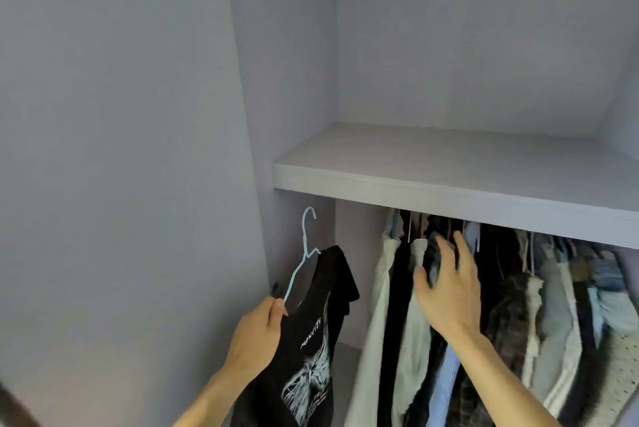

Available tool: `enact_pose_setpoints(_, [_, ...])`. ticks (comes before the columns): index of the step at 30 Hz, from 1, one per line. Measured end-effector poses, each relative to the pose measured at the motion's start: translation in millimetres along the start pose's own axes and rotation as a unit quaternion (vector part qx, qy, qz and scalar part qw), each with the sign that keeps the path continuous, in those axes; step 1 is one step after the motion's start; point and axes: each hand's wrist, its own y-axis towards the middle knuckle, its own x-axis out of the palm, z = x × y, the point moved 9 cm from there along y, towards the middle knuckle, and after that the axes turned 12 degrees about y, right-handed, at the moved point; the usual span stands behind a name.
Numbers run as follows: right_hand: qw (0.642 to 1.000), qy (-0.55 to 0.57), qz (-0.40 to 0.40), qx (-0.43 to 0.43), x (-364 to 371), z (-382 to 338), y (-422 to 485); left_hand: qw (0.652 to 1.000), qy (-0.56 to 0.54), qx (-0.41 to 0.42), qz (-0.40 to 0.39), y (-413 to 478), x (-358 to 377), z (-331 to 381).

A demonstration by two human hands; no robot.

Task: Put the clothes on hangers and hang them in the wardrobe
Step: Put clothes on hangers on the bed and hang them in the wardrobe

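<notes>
Pinching the lower arm of a pale blue wire hanger (304, 255), the fingers (276, 311) of my left hand (257, 333) curl tight round the thin wire where it meets the shoulder of a black T-shirt (321, 323). The shirt, printed in white with a winged figure and lettering, is draped on the hanger. One sleeve is bunched over the hanger's upper shoulder, and the body hangs down past my wrist. The hook points upward and touches nothing, close to the left inner wall (294, 98) of the wardrobe and below the level of the shelf.

To the right, the fingers (463, 254) of my right hand (449, 292) are straight and spread, holding nothing. Their tips reach the tops of dark garments in the row of hung clothes (518, 305), though blur keeps me from telling whether they press the cloth. My thumb stands apart, toward a cream garment near the row's left end.

The row fills the space from the middle to the right edge: cream, black, plaid, pale blue denim and white knit, packed shoulder to shoulder. A gap of bare wardrobe separates it from the T-shirt. Above them runs a pale grey shelf (449, 167), and the tops of the hung hangers vanish behind its front edge.
</notes>
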Motion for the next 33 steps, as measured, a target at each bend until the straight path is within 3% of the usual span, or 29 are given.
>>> enact_pose_setpoints(3, [0.974,0.131,-0.173,0.061,68,-12,-62,0.999,0.042,-0.012,0.007,-61,-25,-18])
enact_pose_setpoints(8, [0.885,0.258,-0.385,0.043,134,-84,-162,0.993,0.098,-0.05,0.053,-180,-64,-42])
enact_pose_setpoints(14, [0.784,0.29,-0.531,-0.144,137,-192,-274,0.975,0.129,-0.15,0.105,-343,-91,-56])
enact_pose_setpoints(17, [0.738,0.306,-0.549,-0.246,122,-235,-339,0.956,0.123,-0.228,0.137,-435,-98,-61])
enact_pose_setpoints(20, [0.668,0.329,-0.592,-0.308,94,-272,-417,0.918,0.121,-0.342,0.163,-528,-109,-62])
enact_pose_setpoints(23, [0.576,0.352,-0.641,-0.367,47,-299,-502,0.879,0.089,-0.444,0.149,-611,-104,-53])
enact_pose_setpoints(26, [0.477,0.348,-0.679,-0.436,-3,-314,-582,0.845,0.031,-0.499,0.191,-674,-96,-32])
enact_pose_setpoints(33, [0.291,0.355,-0.725,-0.513,-122,-339,-701,0.705,-0.102,-0.621,0.327,-824,-81,27])
